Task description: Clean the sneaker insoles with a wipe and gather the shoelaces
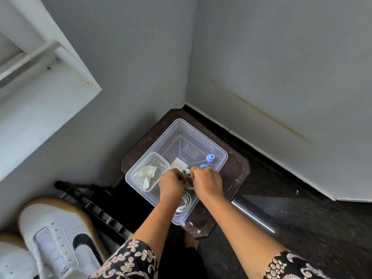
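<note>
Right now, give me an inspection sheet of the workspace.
Surface: small dark table in a wall corner, carrying a clear bin.
Job's things: shoelace between the hands; more laces coiled in the bin; crumpled wipe in a small container; white sneaker lower left.
Clutter: two blue caps, white pad in the bin.
Grippers: left hand and right hand both pinch the shoelace.
Cables: nothing seen.
Surroundings: grey walls, dark floor, metal tube.

the white sneaker with a tan sole [54,234] bears a small tongue label [65,271] reading "nike", seen upside down. an embossed mark on the floor of the clear plastic tub [177,125] is too faint to read.
</note>
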A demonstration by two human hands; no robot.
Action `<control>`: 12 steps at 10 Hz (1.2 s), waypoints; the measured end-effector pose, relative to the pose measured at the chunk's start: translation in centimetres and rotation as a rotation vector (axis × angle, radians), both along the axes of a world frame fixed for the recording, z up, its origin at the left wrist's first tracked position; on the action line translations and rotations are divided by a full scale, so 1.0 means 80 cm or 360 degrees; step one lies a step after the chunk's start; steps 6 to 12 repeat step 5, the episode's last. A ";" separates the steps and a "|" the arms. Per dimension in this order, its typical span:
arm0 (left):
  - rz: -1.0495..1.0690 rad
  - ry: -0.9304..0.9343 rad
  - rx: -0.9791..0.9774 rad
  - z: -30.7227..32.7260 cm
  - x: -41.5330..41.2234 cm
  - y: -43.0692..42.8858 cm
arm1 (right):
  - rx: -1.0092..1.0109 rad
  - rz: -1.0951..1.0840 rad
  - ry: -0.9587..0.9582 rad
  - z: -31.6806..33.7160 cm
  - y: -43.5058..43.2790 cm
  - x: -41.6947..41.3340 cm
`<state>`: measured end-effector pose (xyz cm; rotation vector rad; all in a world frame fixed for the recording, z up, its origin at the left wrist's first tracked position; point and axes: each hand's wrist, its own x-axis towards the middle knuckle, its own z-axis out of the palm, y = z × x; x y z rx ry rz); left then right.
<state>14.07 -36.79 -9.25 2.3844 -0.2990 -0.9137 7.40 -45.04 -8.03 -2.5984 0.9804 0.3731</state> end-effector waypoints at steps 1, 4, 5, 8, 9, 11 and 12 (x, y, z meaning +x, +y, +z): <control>-0.0054 -0.0039 0.0031 -0.002 0.000 0.001 | -0.0161 0.0031 0.0111 -0.002 0.001 0.002; -0.0212 -0.0128 0.0094 0.014 -0.003 0.030 | -0.0257 0.0061 0.0284 0.018 0.013 -0.002; -0.0270 -0.0176 0.0034 0.030 -0.004 0.053 | -0.0305 0.0032 0.0286 0.033 0.021 -0.002; -0.0270 -0.0176 0.0034 0.030 -0.004 0.053 | -0.0305 0.0032 0.0286 0.033 0.021 -0.002; -0.0270 -0.0176 0.0034 0.030 -0.004 0.053 | -0.0305 0.0032 0.0286 0.033 0.021 -0.002; -0.0270 -0.0176 0.0034 0.030 -0.004 0.053 | -0.0305 0.0032 0.0286 0.033 0.021 -0.002; -0.0270 -0.0176 0.0034 0.030 -0.004 0.053 | -0.0305 0.0032 0.0286 0.033 0.021 -0.002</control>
